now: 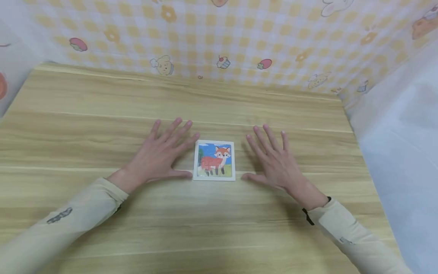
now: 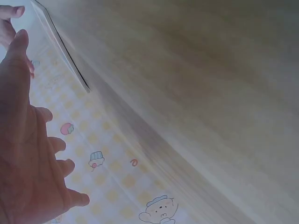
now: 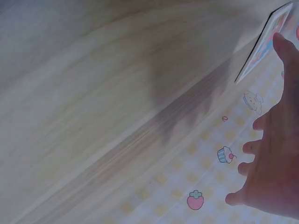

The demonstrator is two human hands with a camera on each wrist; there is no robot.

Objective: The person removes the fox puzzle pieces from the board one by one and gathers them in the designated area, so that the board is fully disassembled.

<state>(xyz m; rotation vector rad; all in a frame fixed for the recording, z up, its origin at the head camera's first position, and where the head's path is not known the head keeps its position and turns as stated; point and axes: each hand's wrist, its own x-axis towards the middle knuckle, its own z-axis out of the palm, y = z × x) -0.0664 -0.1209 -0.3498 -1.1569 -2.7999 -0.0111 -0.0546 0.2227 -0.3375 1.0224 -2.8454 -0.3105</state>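
Observation:
A small square fox jigsaw puzzle (image 1: 214,160) in a white frame lies flat at the middle of the wooden table, its picture whole. To its left my left hand (image 1: 159,154) is spread, palm down, with index fingertip and thumb close by the frame's left edge. My right hand (image 1: 275,160) is spread the same way on the other side, a small gap from the frame. Neither hand holds anything. From the left wrist view the puzzle frame (image 2: 63,49) shows edge-on past the thumb; the right wrist view has the puzzle (image 3: 264,44) beyond the right thumb.
The wood-grain table (image 1: 191,228) reaches back to a yellow checked cloth (image 1: 205,38) with cartoon prints, hanging along the far edge. White cloth (image 1: 403,125) falls beyond the table's right side.

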